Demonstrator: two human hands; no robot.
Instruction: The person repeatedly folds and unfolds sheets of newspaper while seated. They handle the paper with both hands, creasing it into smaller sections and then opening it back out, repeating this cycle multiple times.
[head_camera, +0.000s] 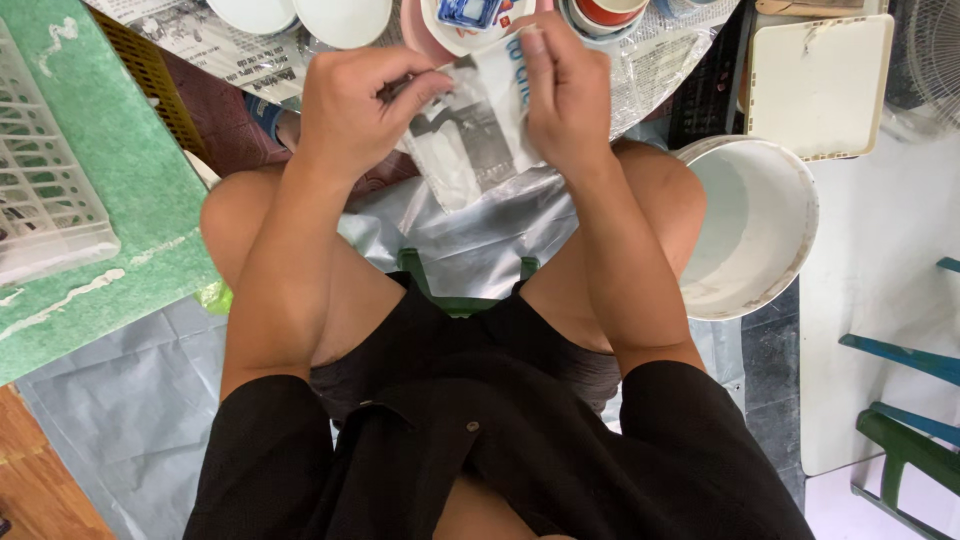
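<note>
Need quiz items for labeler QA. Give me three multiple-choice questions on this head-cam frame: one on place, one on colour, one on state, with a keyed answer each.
1. Where is the large round white bucket?
A. beside the person's right knee
B. on the green mat
C. under the chair

2. What colour is the flat mat under the white plastic lattice crate?
A. red
B. green
C. black

3. How is the thin clear plastic packet held?
A. lying loose on the floor
B. in the left hand only
C. pinched by both hands

Answers:
1 A, it stands by the knee on the right-arm side.
2 B, the mat shows green around the crate.
3 C, the left hand and right hand both grip its top edge.
</note>
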